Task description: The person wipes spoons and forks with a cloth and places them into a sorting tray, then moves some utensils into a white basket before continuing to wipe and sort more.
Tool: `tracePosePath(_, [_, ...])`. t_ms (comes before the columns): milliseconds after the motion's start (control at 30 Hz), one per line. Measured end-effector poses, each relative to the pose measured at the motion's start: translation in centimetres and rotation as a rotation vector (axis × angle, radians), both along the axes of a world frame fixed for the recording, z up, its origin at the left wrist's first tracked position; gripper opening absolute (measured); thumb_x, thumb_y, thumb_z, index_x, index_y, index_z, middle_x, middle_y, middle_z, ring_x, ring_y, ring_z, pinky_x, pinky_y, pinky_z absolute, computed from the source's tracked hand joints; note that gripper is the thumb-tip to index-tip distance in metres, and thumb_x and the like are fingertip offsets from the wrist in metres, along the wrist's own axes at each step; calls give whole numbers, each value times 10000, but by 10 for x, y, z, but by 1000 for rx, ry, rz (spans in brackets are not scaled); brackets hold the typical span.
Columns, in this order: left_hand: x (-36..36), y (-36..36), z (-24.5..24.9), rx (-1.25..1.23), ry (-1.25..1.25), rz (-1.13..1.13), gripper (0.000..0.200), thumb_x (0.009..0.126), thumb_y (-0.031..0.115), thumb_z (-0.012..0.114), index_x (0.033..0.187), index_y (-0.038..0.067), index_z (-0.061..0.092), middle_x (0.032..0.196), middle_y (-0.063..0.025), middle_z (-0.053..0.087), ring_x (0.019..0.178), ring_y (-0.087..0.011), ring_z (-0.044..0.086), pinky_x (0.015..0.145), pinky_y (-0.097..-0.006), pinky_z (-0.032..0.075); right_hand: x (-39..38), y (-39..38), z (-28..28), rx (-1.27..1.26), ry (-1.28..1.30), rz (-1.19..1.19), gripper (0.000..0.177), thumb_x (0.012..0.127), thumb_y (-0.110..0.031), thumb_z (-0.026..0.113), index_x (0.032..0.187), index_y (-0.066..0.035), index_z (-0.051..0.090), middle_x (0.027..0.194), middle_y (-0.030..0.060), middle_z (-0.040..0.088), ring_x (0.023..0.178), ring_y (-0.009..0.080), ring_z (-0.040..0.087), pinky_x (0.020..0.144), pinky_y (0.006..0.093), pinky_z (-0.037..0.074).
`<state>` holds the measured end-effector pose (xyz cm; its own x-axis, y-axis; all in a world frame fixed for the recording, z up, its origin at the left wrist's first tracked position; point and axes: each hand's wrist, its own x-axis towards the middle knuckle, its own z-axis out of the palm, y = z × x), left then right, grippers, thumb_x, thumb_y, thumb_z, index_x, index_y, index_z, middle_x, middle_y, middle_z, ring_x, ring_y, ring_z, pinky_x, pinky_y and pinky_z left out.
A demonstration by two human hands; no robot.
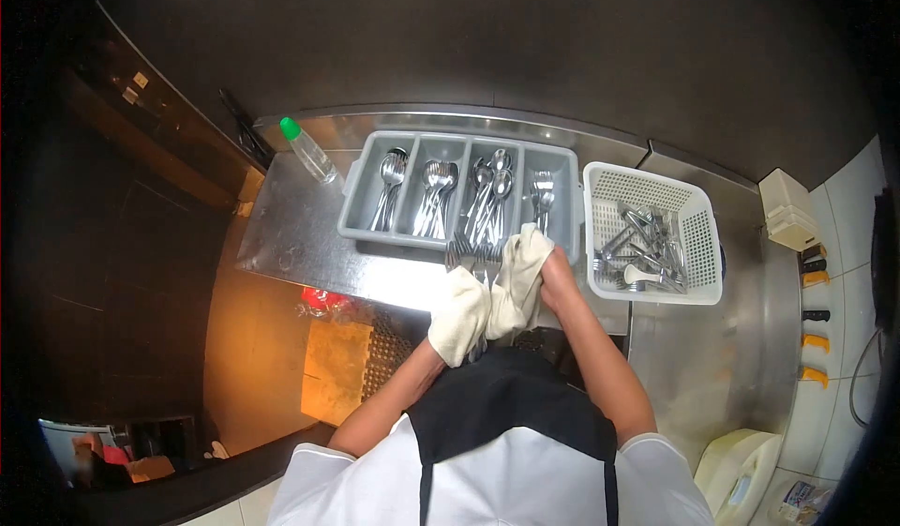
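A white cloth (511,287) covers most of both my hands at the counter's front edge. My left hand (435,355) is closed through the cloth around a bunch of forks (459,252), their tines pointing away from me. My right hand (557,280) grips the other part of the cloth beside them; its fingertips are hidden. Just beyond lies a grey cutlery tray (349,188) with several compartments. Spoons (393,168) lie in the far-left one, more spoons (502,184) in another, and forks (543,188) in the far-right one.
Right of the tray, a white perforated basket (708,235) holds mixed cutlery (647,249). A clear bottle with a green cap (309,154) leans at the left on the steel counter (291,217). Several knives (816,316) hang on the right wall. A pale bin (736,474) stands lower right.
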<state>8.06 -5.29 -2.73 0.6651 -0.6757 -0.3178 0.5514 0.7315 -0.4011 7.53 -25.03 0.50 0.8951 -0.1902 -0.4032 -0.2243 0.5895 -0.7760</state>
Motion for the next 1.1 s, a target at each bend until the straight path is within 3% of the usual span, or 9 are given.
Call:
tracePosePath(67, [-9, -2, 41, 1063, -842, -134, 120, 837, -41, 459, 779, 63, 477, 631, -33, 454, 614, -119, 498, 533, -257, 402, -3, 1, -4, -36, 24, 62, 272, 967, -234, 536, 1114, -25, 630, 997, 70, 675, 879, 157, 659, 746, 302, 538])
tracePosePath(200, [-15, -1, 48, 1069, -848, -257, 112, 923, 60, 494, 993, 55, 582, 876, -85, 600, 843, -191, 595, 741, -317, 498, -14, 43, 5, -387, -163, 171, 145, 867, -75, 633, 977, 2, 687, 927, 83, 711, 831, 148, 663, 730, 294, 529])
tracePosePath(300, [-10, 18, 41, 1847, -1620, -499, 157, 937, 132, 528, 1020, 45, 630, 938, -121, 641, 877, -243, 616, 798, -365, 498, -3, 38, 11, -776, -302, 62, 126, 867, -86, 632, 903, 19, 691, 856, 104, 715, 790, 142, 661, 700, 295, 516])
tracePosePath(400, [-14, 15, 37, 1728, -1539, -114, 198, 922, 212, 567, 935, 30, 646, 793, -102, 638, 756, -170, 608, 652, -353, 485, 12, 42, 5, -850, -299, -147, 159, 888, -112, 609, 891, 24, 691, 823, 119, 712, 744, 140, 661, 664, 307, 513])
tracePosePath(533, [-12, 11, 45, 1941, -1472, -257, 216, 924, 234, 561, 939, 34, 641, 794, -114, 639, 742, -167, 602, 646, -346, 481, 6, 32, 20, -261, 19, -132, 263, 949, -206, 508, 919, 13, 651, 847, 85, 692, 796, 143, 656, 670, 295, 502])
tracePosePath(667, [-12, 4, 60, 1876, -1367, -360, 213, 920, 230, 552, 923, 34, 636, 778, -113, 641, 730, -185, 609, 642, -346, 480, -23, 64, 5, -431, -233, 48, 202, 949, -205, 549, 982, -31, 646, 966, 74, 668, 933, 145, 622, 799, 347, 505])
tracePosePath(733, [-16, 5, 50, 1914, -1523, -342, 202, 915, 222, 548, 909, 37, 627, 763, -105, 632, 714, -192, 604, 639, -350, 478, -10, 37, 16, -38, -27, -69, 224, 927, -197, 590, 1042, -13, 645, 954, 67, 673, 912, 135, 614, 804, 330, 494])
tracePosePath(867, [-12, 0, 43, 1995, -1816, -271, 123, 908, 140, 475, 892, 52, 560, 804, -131, 575, 771, -246, 586, 667, -382, 474, -28, 55, 18, -515, -158, -45, 222, 927, -173, 575, 1052, -7, 651, 968, 88, 685, 856, 171, 654, 772, 327, 519])
tracePosePath(1100, [-17, 1, 49, 1671, -1255, -174, 106, 893, 109, 478, 835, 59, 551, 811, -76, 541, 765, -171, 546, 659, -327, 464, 2, -4, 14, 60, 48, 32, 280, 973, -234, 521, 1105, -10, 626, 992, 70, 674, 854, 155, 657, 730, 315, 541])
